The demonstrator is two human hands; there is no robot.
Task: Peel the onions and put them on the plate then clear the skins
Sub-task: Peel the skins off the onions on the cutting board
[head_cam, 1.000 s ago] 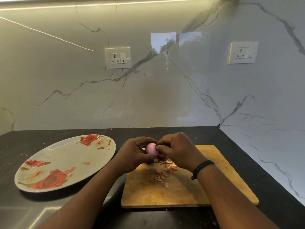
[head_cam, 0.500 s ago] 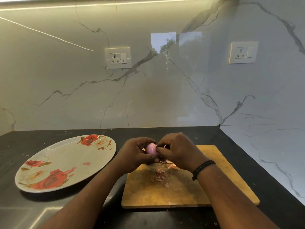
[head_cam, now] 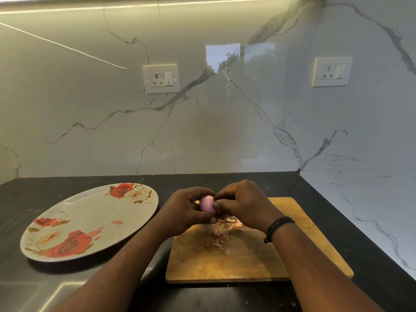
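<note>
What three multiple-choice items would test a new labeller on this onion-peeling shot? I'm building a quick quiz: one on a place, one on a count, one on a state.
1. Where do the loose onion skins lie?
A. on the plate
B. on the cutting board
C. on the bare counter

2. How many wall sockets show on the marble wall?
A. one
B. two
C. three

3. How does the onion stand?
A. held between both hands
B. resting on the plate
C. lying on the board

Answers:
1 B: the skins sit in a small heap on the wooden cutting board, below the hands.
2 B: one socket is left of centre and another socket is to the right.
3 A: the left hand grips the pink onion while the right hand pinches at its side, above the board; the plate holds no onion.
</note>
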